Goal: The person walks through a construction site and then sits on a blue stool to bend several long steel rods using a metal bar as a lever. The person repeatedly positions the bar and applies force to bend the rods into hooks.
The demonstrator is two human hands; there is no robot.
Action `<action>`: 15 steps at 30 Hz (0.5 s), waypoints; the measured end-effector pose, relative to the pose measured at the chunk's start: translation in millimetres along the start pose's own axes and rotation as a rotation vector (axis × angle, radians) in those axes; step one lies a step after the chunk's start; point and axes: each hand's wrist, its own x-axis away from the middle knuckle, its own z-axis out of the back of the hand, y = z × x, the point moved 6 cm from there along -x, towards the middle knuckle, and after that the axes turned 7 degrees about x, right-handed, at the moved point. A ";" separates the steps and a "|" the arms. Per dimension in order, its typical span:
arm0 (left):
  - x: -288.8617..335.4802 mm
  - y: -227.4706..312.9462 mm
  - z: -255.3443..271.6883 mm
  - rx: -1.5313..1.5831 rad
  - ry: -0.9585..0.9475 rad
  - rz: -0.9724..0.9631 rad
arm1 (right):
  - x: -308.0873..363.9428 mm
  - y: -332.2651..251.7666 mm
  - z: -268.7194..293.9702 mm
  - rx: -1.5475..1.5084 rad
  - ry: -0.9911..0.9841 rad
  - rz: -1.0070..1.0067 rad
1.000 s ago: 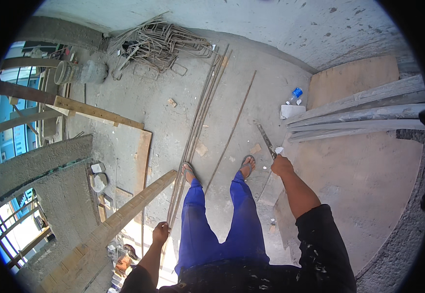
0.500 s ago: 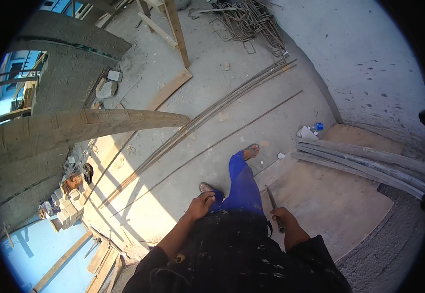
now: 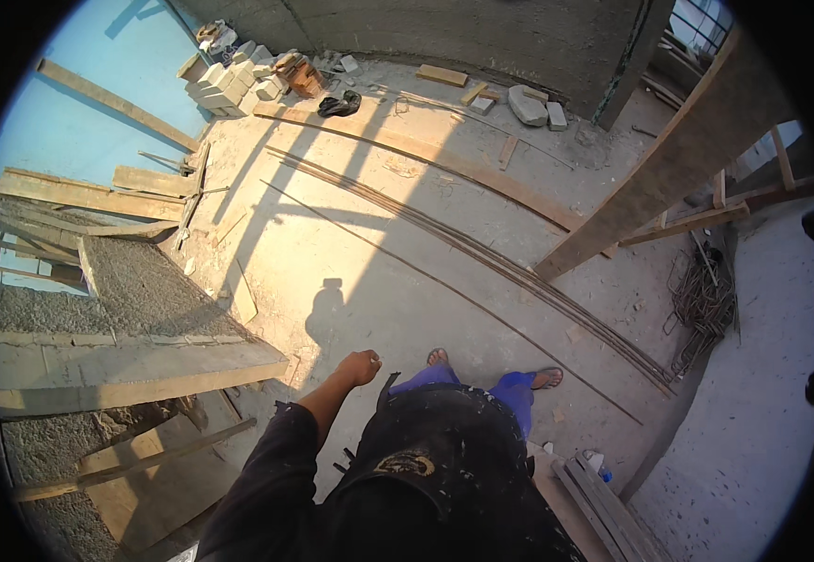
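Observation:
My left hand is held out ahead of my body on the left, over the bare concrete floor. Its fingers are curled closed, and whether anything is inside them is hidden. Nothing touches it from outside. My right hand is out of sight, below or behind my dark, paint-flecked shirt. Past my sandalled feet, a single thin steel bar lies slantwise across the floor. Beyond that runs a bundle of long rusty steel bars.
A wooden post rises at right, near a heap of bent steel ties. Pale blocks are stacked far left. A long plank lies across the floor. At left is a concrete ledge; boards lie at lower right.
My view has swung left, toward the blue wall and stacked blocks. My right hand, earlier gripping a dark-handled tool with a long thin metal part, has left view. My left hand has moved off my thigh.

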 end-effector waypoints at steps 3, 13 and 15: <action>11.7 -61.7 -2.3 0.106 0.127 -0.014 | 14.9 -51.1 0.0 0.067 0.066 0.070; 6.4 -147.4 -100.7 0.527 0.061 0.175 | 24.1 -143.8 -1.5 0.234 0.177 0.200; 5.1 -146.4 -102.8 0.498 0.019 0.165 | 23.9 -141.1 -3.4 0.217 0.205 0.180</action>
